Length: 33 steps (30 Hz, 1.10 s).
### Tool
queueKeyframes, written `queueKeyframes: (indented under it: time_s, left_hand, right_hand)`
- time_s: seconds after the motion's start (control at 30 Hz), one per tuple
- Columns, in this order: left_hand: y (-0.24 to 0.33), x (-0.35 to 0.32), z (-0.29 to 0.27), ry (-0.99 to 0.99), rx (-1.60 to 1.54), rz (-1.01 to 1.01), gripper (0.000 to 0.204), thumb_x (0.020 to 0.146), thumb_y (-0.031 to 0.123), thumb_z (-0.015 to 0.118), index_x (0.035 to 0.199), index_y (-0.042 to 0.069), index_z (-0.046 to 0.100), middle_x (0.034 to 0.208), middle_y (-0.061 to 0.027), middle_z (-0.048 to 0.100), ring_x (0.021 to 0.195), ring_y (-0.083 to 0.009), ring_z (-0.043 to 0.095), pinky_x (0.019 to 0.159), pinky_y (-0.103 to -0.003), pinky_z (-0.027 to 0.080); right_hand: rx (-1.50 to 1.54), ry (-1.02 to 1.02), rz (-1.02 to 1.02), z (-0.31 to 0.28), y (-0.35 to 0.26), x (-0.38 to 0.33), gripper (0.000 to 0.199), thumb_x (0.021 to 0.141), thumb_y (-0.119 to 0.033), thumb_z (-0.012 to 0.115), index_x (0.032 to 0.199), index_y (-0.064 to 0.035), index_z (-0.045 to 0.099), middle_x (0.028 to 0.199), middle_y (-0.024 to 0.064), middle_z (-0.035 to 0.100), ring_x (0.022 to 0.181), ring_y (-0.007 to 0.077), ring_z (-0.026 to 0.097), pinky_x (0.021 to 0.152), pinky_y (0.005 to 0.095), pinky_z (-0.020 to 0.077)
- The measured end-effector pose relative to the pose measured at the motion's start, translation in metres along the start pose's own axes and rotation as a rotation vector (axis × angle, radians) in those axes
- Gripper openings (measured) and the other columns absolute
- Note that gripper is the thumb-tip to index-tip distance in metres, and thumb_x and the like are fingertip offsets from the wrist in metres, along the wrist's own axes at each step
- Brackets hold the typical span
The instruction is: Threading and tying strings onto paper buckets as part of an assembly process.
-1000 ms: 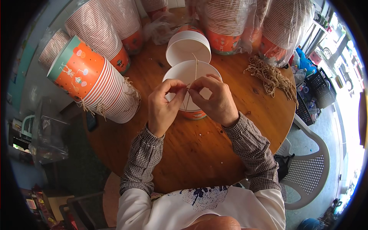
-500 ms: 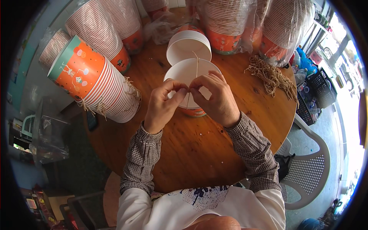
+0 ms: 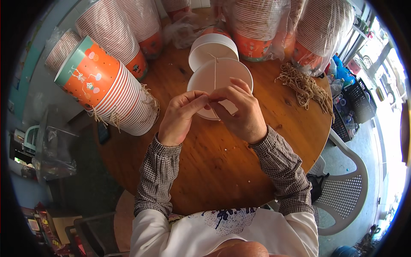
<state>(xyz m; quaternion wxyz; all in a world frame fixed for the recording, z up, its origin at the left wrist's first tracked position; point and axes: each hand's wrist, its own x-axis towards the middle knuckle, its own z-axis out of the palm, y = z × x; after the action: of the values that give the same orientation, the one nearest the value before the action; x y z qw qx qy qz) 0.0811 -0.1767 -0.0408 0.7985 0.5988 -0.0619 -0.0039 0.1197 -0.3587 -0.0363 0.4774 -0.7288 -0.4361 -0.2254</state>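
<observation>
A white paper bucket (image 3: pixel 222 73) stands open-topped on the round wooden table (image 3: pixel 222 162), with a thin beige string (image 3: pixel 215 70) stretched across its rim. My left hand (image 3: pixel 182 115) and my right hand (image 3: pixel 237 107) meet at the bucket's near rim, fingertips pinched together on the string's near end. Behind it stands a short stack of white buckets (image 3: pixel 212 48). The near wall of the bucket is hidden by my hands.
A long stack of orange printed buckets (image 3: pixel 109 88) lies on its side at the left. More wrapped bucket stacks (image 3: pixel 261 23) crowd the table's far edge. A bundle of beige strings (image 3: pixel 305 88) lies at the right. A white plastic chair (image 3: pixel 349 192) stands at the lower right.
My two hands have drawn closer together at the bucket's near rim, and the fingertips now pinch the string between them. The bucket has stayed put.
</observation>
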Motion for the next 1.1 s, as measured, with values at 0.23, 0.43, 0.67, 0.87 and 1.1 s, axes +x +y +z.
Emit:
queueKeyframes:
  time_s: [0.23, 0.43, 0.67, 0.87, 1.1]
  left_hand:
    - [-0.005, -0.001, 0.001, 0.029, -0.019, 0.024, 0.019, 0.093, 0.014, 0.064, 0.104, -0.001, 0.066, 0.09, -0.0027, 0.068, 0.083, -0.0067, 0.061, 0.084, -0.021, 0.046]
    - [-0.004, -0.003, 0.014, 0.092, 0.037, 0.081, 0.018, 0.092, 0.01, 0.064, 0.104, -0.004, 0.066, 0.093, -0.0034, 0.068, 0.083, -0.0065, 0.061, 0.079, -0.021, 0.049]
    - [-0.003, -0.003, 0.016, 0.074, 0.438, 0.251, 0.014, 0.092, 0.009, 0.064, 0.101, -0.002, 0.065, 0.091, 0.0003, 0.064, 0.078, -0.003, 0.055, 0.071, -0.018, 0.045]
    - [0.005, -0.006, 0.022, 0.147, 0.661, 0.311, 0.013, 0.09, 0.011, 0.066, 0.095, -0.001, 0.065, 0.08, 0.0045, 0.056, 0.061, -0.0001, 0.038, 0.054, -0.018, 0.033]
    - [0.003, -0.005, 0.02, 0.109, 0.688, 0.315, 0.014, 0.092, 0.011, 0.063, 0.096, -0.003, 0.062, 0.089, -0.0041, 0.063, 0.069, -0.0071, 0.06, 0.059, -0.022, 0.047]
  right_hand:
    - [-0.187, 0.081, -0.108, 0.002, 0.003, -0.001, 0.017, 0.077, -0.005, 0.072, 0.093, -0.0077, 0.065, 0.084, 0.003, 0.069, 0.081, 0.0199, 0.066, 0.1, 0.0471, 0.0418]
    - [-0.4, 0.146, -0.247, 0.004, 0.003, -0.002, 0.018, 0.075, -0.003, 0.072, 0.091, -0.0068, 0.064, 0.083, 0.0027, 0.068, 0.081, 0.0189, 0.066, 0.096, 0.0452, 0.0447]
    - [-0.209, 0.114, -0.107, 0.002, 0.006, 0.0, 0.012, 0.078, -0.007, 0.069, 0.087, -0.0079, 0.061, 0.075, 0.0025, 0.065, 0.077, 0.0195, 0.066, 0.094, 0.0428, 0.0455]
    - [-0.225, 0.102, -0.108, -0.001, 0.009, 0.001, 0.011, 0.08, -0.008, 0.069, 0.088, -0.0078, 0.061, 0.075, 0.0026, 0.065, 0.076, 0.0202, 0.066, 0.092, 0.0422, 0.0471]
    - [-0.275, 0.072, -0.163, -0.003, 0.01, 0.0, 0.015, 0.079, -0.01, 0.07, 0.09, -0.0076, 0.06, 0.078, 0.0032, 0.065, 0.08, 0.0212, 0.065, 0.086, 0.0413, 0.0499]
